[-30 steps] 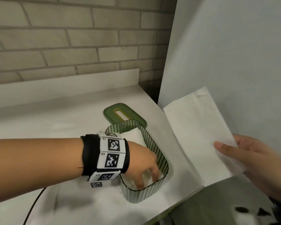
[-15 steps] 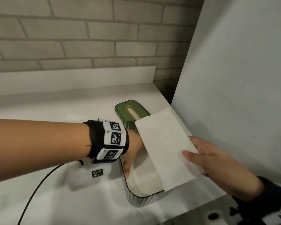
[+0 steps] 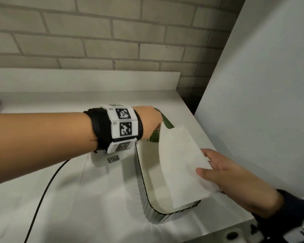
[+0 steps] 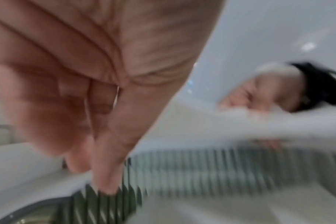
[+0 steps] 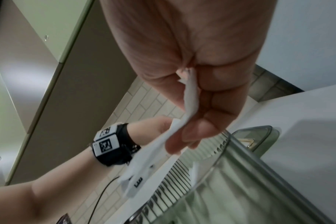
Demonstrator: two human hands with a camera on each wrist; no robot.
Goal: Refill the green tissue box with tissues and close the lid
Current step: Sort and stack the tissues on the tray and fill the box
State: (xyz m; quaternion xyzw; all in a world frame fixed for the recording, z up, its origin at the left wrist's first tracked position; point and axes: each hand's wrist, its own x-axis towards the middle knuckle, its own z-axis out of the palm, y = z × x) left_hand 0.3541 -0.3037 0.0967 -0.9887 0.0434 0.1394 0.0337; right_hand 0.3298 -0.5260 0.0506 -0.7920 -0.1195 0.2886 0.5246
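The green ribbed tissue box [image 3: 142, 193] stands open on the white counter, with white tissue lying inside it. My right hand [image 3: 203, 163] pinches a folded stack of white tissues [image 3: 179, 163] by its near right edge and holds it slanted over the box, its left side dipping inside. My left hand [image 3: 149, 120] is at the far end of the box, by the stack's far corner. In the left wrist view its fingertips [image 4: 105, 186] point down onto the ribbed rim [image 4: 201, 166]. The green lid [image 3: 168, 122] lies behind the box, mostly hidden.
A black cable [image 3: 42, 193] trails over the counter on the left. A tall white panel [image 3: 261, 102] rises close on the right. The counter edge [image 3: 235, 230] runs just in front of the box. A brick wall and low white backsplash [image 3: 77, 79] close the back.
My right hand has carried the tissue stack from the right, over the counter's edge, down onto the box. My left hand has moved from inside the box's near end to its far end.
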